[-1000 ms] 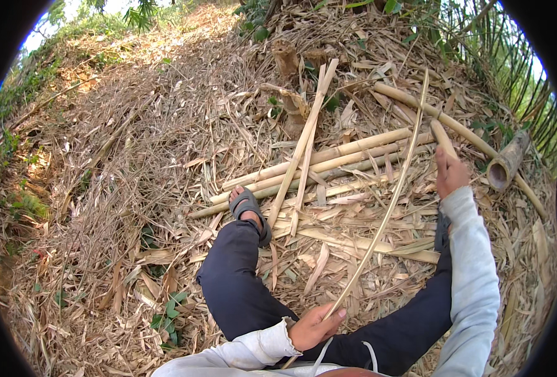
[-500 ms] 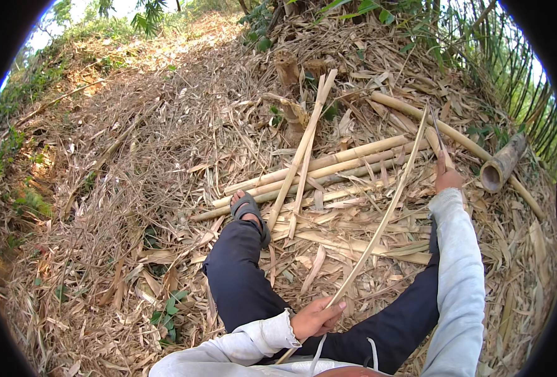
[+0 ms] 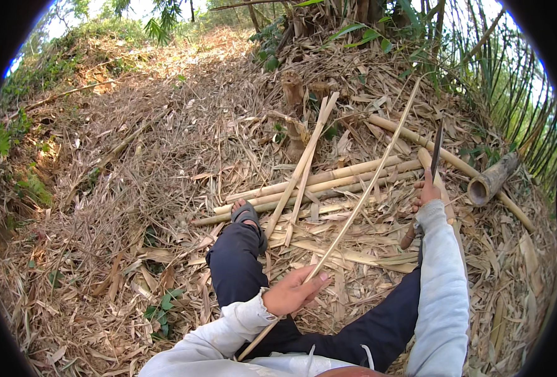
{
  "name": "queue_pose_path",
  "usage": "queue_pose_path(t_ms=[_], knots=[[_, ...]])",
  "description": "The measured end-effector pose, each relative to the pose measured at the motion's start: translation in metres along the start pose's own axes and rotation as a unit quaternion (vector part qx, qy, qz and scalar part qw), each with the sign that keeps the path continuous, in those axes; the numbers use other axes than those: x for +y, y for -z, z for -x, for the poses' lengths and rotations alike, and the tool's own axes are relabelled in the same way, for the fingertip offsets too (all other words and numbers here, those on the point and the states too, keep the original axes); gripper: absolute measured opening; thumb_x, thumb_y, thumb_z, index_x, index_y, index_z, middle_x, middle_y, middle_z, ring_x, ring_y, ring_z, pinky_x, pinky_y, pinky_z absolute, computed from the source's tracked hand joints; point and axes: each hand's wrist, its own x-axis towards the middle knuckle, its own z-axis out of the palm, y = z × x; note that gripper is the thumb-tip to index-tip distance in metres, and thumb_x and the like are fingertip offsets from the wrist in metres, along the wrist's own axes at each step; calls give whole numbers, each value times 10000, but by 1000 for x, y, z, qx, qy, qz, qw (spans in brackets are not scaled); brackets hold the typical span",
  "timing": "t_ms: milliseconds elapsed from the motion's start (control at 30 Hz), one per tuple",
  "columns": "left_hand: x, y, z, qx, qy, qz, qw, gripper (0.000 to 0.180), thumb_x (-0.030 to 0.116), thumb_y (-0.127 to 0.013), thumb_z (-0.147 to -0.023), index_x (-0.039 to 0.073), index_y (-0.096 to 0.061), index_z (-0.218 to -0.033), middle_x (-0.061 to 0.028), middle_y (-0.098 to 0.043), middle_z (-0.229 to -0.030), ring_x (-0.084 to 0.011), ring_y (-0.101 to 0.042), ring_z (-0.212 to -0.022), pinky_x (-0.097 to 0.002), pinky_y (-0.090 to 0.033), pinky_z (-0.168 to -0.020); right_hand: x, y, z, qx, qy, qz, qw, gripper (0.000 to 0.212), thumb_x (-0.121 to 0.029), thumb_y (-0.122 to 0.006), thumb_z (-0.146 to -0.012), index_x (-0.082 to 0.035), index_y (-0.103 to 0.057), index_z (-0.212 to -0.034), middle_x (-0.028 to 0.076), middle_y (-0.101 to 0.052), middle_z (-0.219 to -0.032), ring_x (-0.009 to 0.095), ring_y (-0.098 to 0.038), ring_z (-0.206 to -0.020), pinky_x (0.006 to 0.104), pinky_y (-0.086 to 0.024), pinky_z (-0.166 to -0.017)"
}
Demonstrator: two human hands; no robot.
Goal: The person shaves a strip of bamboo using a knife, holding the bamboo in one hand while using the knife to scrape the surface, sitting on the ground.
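Observation:
My left hand [image 3: 296, 292] is closed around the lower part of a long, thin bamboo strip [image 3: 360, 204]. The strip slants up and away to the right, its far end over the leaf litter. In my right hand [image 3: 426, 193] is a knife with a long dark blade [image 3: 438, 147] pointing away from me. Its brown handle [image 3: 408, 237] sticks out below my fingers. The blade stands to the right of the strip, apart from it. Just beside that hand, a pale bamboo pole [image 3: 438, 179] runs along my right forearm.
Several bamboo poles [image 3: 328, 182] lie across the ground ahead, with two split slats [image 3: 308, 160] crossed over them near my sandalled left foot [image 3: 247, 215]. A thick hollow bamboo piece [image 3: 492, 181] rests at right, touching a long pole [image 3: 416, 137]. Cut stumps [image 3: 293, 88] stand beyond.
My left hand has moved forward and left with the strip. My right hand has drawn back toward me with the knife, and the strip's far end now sits farther from the blade.

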Motion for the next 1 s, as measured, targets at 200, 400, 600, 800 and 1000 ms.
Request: queue_pose_path(t_ms=[200,400,600,800,1000], knots=[[-6,26,48,93,-154,-301,936,230,265,-529,-1001,36,-545,-994,-34,-481,-602,-152,-461,-483,-308,-398,-488,-45,-24,75,-147,-9,-246,958,712,-755,-470,-836,-65,-544,-994,-49,-301,-513,85,-311,-384,268,-331,-380],[-52,4,80,154,-91,-391,903,238,216,-636,-920,24,-495,-923,-194,-574,-622,-403,-614,-605,-425,-452,-510,-42,-43,94,-311,2,-368,876,561,-648,-558,-855,-91,-567,-913,-27,-472,-594,69,-356,-376,225,-330,-361],[-85,-6,87,183,-68,-485,852,314,287,-662,-896,38,-471,-914,-189,-580,-611,-399,-619,-591,-433,-482,-506,-19,-44,59,-181,56,-243,951,360,-381,-680,-877,-40,-641,-985,62,-661,-760,83,-404,-377,244,-356,-348],[-52,-9,73,152,-72,-435,885,552,374,-702,-862,-2,-425,-1157,-221,-620,-822,-388,-652,-735,-430,-522,-675,-20,-39,62,-211,60,-245,944,333,-362,-662,-901,-34,-646,-962,64,-661,-757,84,-416,-384,244,-356,-353],[-52,-15,-4,138,-206,-334,909,555,344,-697,-875,-8,-418,-1200,-212,-616,-838,-344,-634,-722,-397,-509,-678,-21,-51,79,-201,83,-209,953,426,-437,-637,-907,-15,-640,-968,71,-662,-757,89,-431,-400,249,-366,-361]])
